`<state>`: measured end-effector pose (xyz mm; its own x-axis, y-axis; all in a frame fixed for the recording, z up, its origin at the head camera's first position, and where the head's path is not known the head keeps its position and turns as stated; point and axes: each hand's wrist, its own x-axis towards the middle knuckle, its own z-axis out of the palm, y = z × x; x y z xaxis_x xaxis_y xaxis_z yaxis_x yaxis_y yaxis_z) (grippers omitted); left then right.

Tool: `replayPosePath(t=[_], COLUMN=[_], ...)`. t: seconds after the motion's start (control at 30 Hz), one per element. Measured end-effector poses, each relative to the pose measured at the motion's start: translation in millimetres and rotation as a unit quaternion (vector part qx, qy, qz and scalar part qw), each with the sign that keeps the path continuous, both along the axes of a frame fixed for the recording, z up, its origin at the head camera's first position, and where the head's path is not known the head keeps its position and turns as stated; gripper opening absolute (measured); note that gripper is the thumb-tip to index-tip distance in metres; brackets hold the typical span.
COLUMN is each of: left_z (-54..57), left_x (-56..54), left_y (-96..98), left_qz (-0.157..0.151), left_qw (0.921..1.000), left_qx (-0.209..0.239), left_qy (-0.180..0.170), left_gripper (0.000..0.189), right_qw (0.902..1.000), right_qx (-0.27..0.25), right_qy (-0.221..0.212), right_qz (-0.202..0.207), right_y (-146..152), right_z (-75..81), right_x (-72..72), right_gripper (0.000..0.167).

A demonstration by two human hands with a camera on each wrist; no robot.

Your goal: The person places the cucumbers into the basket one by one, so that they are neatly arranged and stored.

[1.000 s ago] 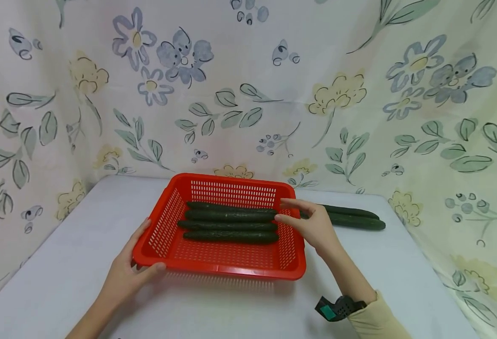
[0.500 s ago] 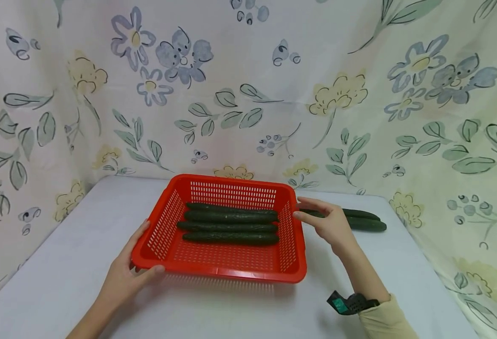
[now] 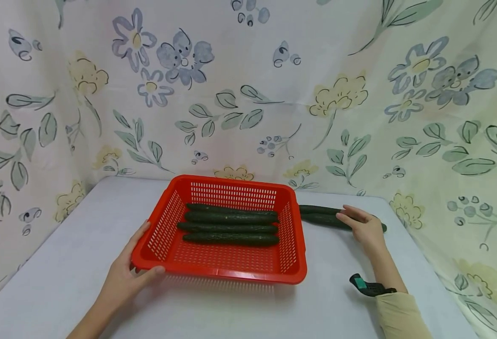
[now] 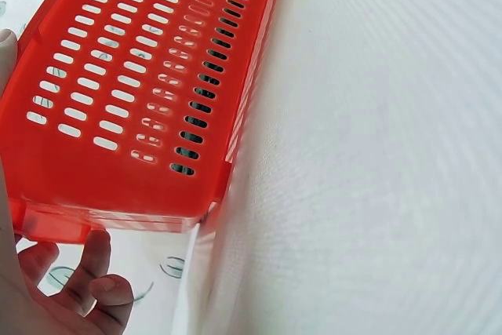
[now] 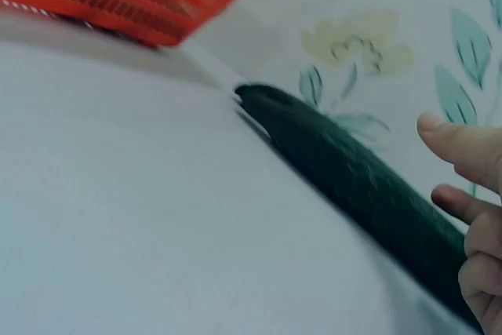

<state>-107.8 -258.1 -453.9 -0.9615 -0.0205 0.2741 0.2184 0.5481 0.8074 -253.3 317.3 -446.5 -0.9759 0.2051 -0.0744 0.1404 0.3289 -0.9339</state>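
Note:
My left hand point(image 3: 123, 275) grips the near left corner of a red plastic basket point(image 3: 218, 271), thumb at the front rim and fingers along the left side. In the left wrist view its curled fingers point(image 4: 94, 272) show below the basket rim. Several dark green cucumbers point(image 3: 231, 239) lie side by side inside the basket. On the table to the right of it lie two more, a front cucumber point(image 3: 324, 220) and a rear cucumber point(image 3: 318, 209). Above their right part hovers my right hand point(image 3: 369, 233), fingers loosely bent and holding nothing; in the right wrist view a cucumber point(image 5: 345, 170) stretches beside it.
A white table point(image 3: 214, 313) bears everything. Behind it and along both sides hangs a floral curtain point(image 3: 248, 155). The basket's right wall point(image 3: 290, 240) stands close to the left ends of the loose cucumbers.
My right hand has moved right, away from the basket's right rim, to over the loose cucumbers. The left hand and the basket have stayed nearly still.

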Motion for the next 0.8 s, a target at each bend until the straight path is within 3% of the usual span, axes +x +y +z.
replayPosePath(t=[0.2, 0.33, 0.57, 0.63, 0.8], left_z=[0.1, 1.3, 0.7, 0.5, 0.0], left_x=[-0.4, -1.0, -0.6, -0.5, -0.8], left_y=[0.2, 0.4, 0.0, -0.3, -0.2], left_qz=[0.002, 0.002, 0.004, 0.004, 0.001], left_qw=[1.0000, 1.0000, 1.0000, 1.0000, 1.0000], left_qx=[-0.005, -0.009, -0.007, -0.005, -0.004], left_qy=[0.000, 0.000, -0.003, -0.002, 0.001], left_gripper=[0.105, 0.105, 0.105, 0.105, 0.105], right_qw=[0.9970, 0.9899, 0.9623, 0.9587, 0.9650], right_qx=[0.070, 0.127, 0.233, 0.244, 0.236], right_qy=[0.030, 0.063, 0.129, 0.128, 0.078], right_qz=[-0.017, -0.009, 0.056, 0.071, 0.084], right_y=[22.2, 29.2, 30.3, 30.7, 35.4], right_z=[-24.3, -34.7, -34.9, -32.8, -31.2], right_x=[-1.9, -4.1, -7.5, -7.2, -3.6], right_gripper=[0.073, 0.066, 0.055, 0.055, 0.063])
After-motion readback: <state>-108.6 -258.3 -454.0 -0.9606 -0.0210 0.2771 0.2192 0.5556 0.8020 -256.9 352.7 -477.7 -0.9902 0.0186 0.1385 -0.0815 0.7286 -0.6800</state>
